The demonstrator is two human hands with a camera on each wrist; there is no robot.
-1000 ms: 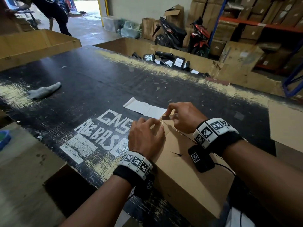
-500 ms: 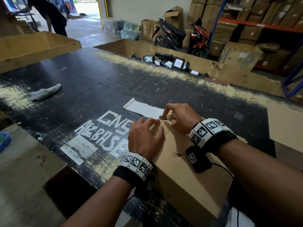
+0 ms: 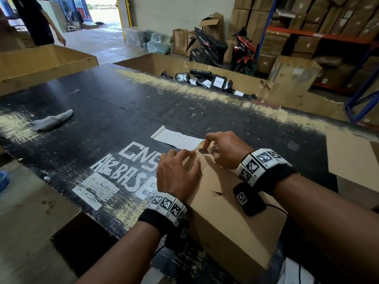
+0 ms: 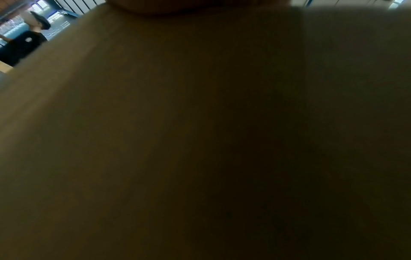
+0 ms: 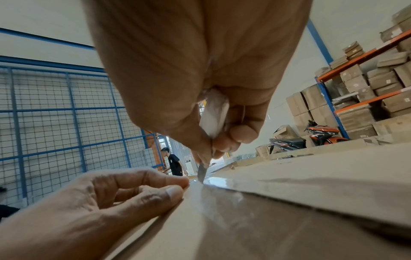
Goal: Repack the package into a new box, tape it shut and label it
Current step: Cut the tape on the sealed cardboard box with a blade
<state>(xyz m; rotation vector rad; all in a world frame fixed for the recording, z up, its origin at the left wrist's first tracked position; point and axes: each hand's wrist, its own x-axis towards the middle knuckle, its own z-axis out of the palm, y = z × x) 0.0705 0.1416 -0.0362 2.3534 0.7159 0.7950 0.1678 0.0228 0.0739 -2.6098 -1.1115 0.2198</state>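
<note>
While the right hand (image 3: 227, 149) pinches a small blade (image 5: 202, 173) wrapped in white at its handle and sets the tip on the taped centre seam, the brown cardboard box (image 3: 235, 218) lies shut on the black table (image 3: 114, 111), at its near edge, in front of the person. The left hand (image 3: 178, 173) rests on the box top with fingers loosely bent, fingertips pressing beside the seam just short of the blade; it holds nothing.

By my reading the task is at an early stage: this looks like the old box being slit open, so taking out the package, repacking, taping and labelling are all left. Whether the blade has cut any tape yet I cannot tell.

Glossy clear tape (image 5: 222, 191) runs along the seam, one flap edge lifting slightly on the right. A small tear marks the box top near the right wrist. White label paper (image 3: 176, 138) lies on the table just beyond the box's far end.
</note>
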